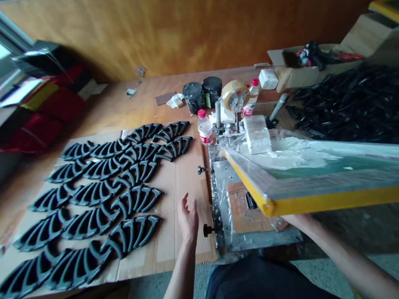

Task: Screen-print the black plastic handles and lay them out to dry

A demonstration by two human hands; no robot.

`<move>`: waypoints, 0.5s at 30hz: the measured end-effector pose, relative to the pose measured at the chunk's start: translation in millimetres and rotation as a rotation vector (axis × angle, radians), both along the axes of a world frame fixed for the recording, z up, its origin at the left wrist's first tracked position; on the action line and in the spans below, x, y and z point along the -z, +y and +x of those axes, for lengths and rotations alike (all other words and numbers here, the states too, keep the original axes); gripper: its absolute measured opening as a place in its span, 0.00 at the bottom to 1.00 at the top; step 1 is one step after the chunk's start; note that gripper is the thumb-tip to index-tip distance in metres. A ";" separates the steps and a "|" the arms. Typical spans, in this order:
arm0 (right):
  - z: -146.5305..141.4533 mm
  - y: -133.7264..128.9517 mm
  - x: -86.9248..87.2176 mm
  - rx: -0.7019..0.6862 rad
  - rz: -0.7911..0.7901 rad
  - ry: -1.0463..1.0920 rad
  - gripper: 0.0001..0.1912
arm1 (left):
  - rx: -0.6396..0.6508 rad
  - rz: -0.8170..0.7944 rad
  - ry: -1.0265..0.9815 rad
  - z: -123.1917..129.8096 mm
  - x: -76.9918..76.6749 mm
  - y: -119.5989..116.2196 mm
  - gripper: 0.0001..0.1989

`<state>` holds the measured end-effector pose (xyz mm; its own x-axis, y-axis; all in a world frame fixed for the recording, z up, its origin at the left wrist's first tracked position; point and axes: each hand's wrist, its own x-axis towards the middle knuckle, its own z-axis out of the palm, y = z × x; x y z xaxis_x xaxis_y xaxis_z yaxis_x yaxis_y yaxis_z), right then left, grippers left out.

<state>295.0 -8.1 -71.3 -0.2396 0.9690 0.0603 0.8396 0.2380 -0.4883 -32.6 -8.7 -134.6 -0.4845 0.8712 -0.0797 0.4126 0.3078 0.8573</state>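
Observation:
My left hand (189, 218) is above the cardboard sheet (176, 192), its thumb and fingers apart and nothing in it. To its left, curved black slatted plastic pieces (87, 224) lie in several rows on the cardboard. A screen-printing frame (303, 204) with a yellow edge is tilted up over the metal base plate (222, 181), white material smeared on its mesh. Under the frame's front edge is my right hand (295, 218); its fingers are hidden by the frame. On the plate lies a brown board (238, 213) with a small black piece (251, 200) on it.
A red-capped bottle (204, 128) stands beside the metal clamp. Two black tubs (194, 98) and a tape roll (235, 96) are behind it. Loose black parts (371, 100) are heaped at right, near an open carton (293, 77). Dark knobs (208, 230) stick out from the base.

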 end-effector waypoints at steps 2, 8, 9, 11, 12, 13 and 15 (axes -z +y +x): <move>17.8 -4.5 18.0 0.030 0.053 -0.024 0.13 | -0.033 0.008 -0.153 28.4 -17.1 -16.9 0.23; 24.8 -11.5 33.3 -0.085 0.228 -0.040 0.18 | 0.358 -0.231 -0.562 140.9 -69.4 -54.3 0.23; 20.5 -14.8 26.7 -0.086 0.256 -0.024 0.19 | 0.404 -0.332 -0.684 158.0 -77.9 -58.0 0.27; 7.7 -24.6 9.3 -0.094 0.298 0.024 0.18 | 0.409 -0.456 -0.936 186.1 -92.7 -61.8 0.32; 0.6 -30.1 0.5 -0.111 0.315 0.052 0.16 | 0.377 -0.473 -1.041 196.1 -98.2 -61.8 0.32; -5.4 -35.3 -7.1 -0.135 0.330 0.082 0.14 | 0.338 -0.467 -1.119 202.8 -102.0 -60.6 0.31; -6.7 -42.0 -15.3 -0.192 0.358 0.156 0.12 | 0.245 -0.444 -1.165 205.4 -103.9 -55.1 0.27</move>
<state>288.3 -50.1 -56.1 -0.3746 0.8194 0.4339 0.6866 0.5596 -0.4641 172.8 -63.8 -30.7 0.2379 0.7171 -0.6551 -0.4269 0.6831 0.5926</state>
